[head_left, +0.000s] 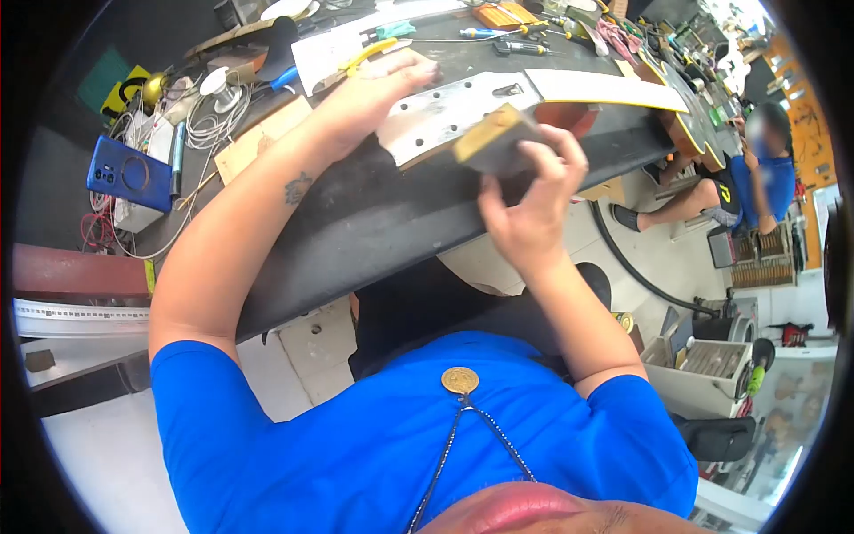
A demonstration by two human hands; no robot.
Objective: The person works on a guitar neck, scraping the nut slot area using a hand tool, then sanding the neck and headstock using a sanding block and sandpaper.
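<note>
A guitar headstock (445,111) with several dark holes lies over the black bench. Its neck (609,92) runs to the right, pale-edged. My left hand (382,89) is at the headstock's far left edge, fingers bent and together against it; what lies under them is hidden. In my right hand (538,191) is a block (494,142) with a yellowish edge and a dark face, pinched between thumb and fingers. The block is tilted at the headstock's near right edge, slightly blurred; whether it touches the wood is unclear.
Pliers (369,55), screwdrivers and cables (218,111) crowd the bench's back and left. A blue phone (130,173) leans at the left. Another person (769,178) in blue sits at the far right. A black hose (636,271) and a bin (698,374) stand below right.
</note>
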